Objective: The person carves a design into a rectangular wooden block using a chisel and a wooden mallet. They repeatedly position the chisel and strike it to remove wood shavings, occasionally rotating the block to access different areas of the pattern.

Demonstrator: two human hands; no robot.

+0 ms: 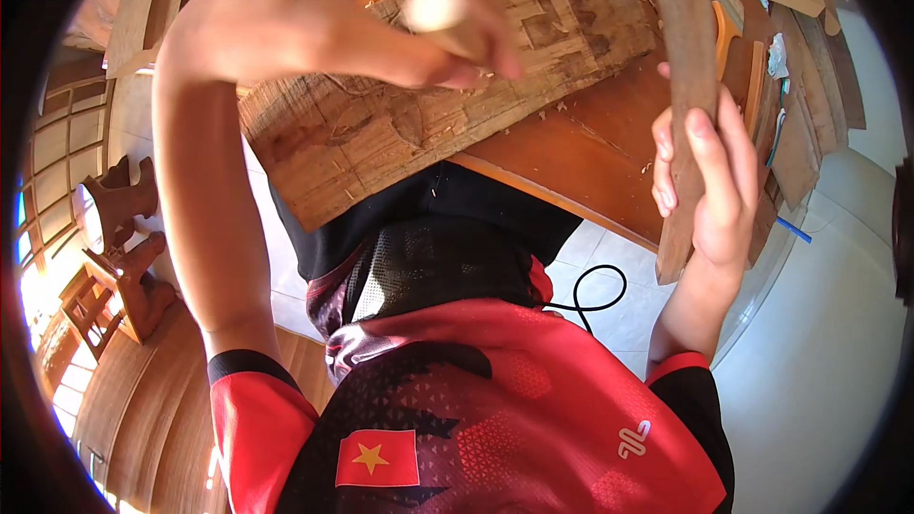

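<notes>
The left hand (286,24) curls closed around a blurred, pale wooden tool handle (440,11), its end showing between thumb and fingers. Below and beyond this grip, the carved wooden plank (381,148) lies slantwise on the orange-brown table (581,152). The right hand (721,181) clasps a long wooden bar (692,67) near its lower end.

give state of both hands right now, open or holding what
Left hand: closed, holding a blurred wooden handle.
Right hand: closed, holding a long wooden bar.
</notes>
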